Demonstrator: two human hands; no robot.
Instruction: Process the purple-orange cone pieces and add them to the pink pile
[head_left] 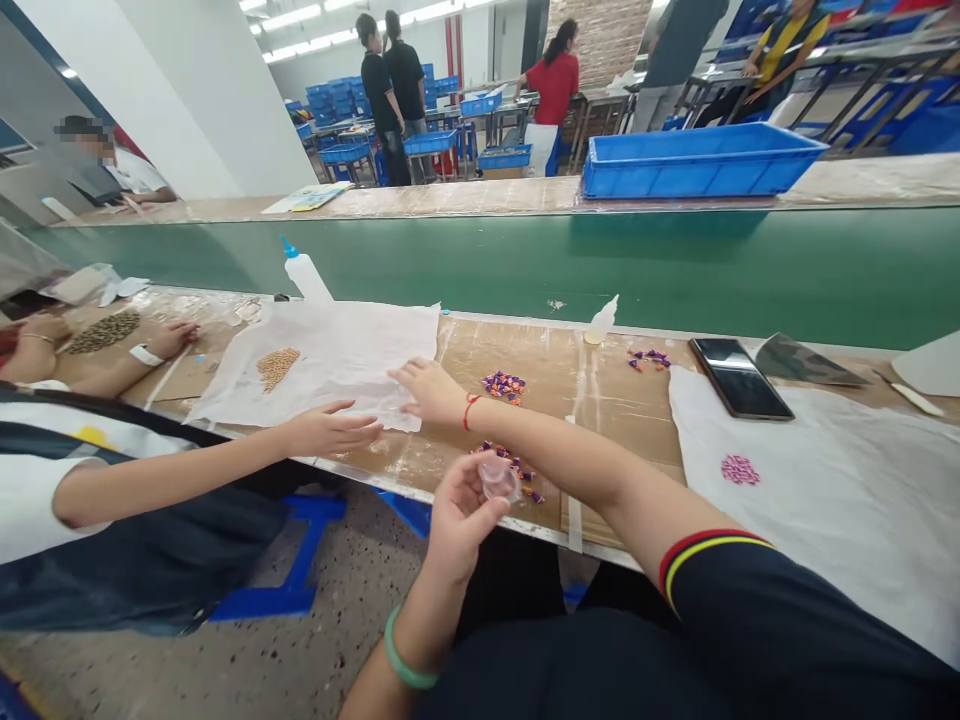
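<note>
Low at the table's front edge, my left hand (461, 515), with a green bangle on its wrist, is closed around a small clear plastic cup (500, 481). My right arm crosses to the left. My right hand (433, 390), a red string at its wrist, has its fingers stretched out over the right edge of a white cloth (352, 345); I cannot tell whether they touch it. Small purple-and-orange pieces lie in one pile (504, 384) beside my right wrist and another pile (534, 494) behind the cup. A neighbour's hand (334, 430) reaches toward the same cloth.
Tan pellets (277, 368) and a white squeeze bottle (306, 275) are at the left cloth. Rightward are a small bottle (601, 322), a phone (741, 377) and pink pieces (740, 470) on another cloth. A green belt (480, 250) runs behind; a blue crate (697, 165) stands beyond.
</note>
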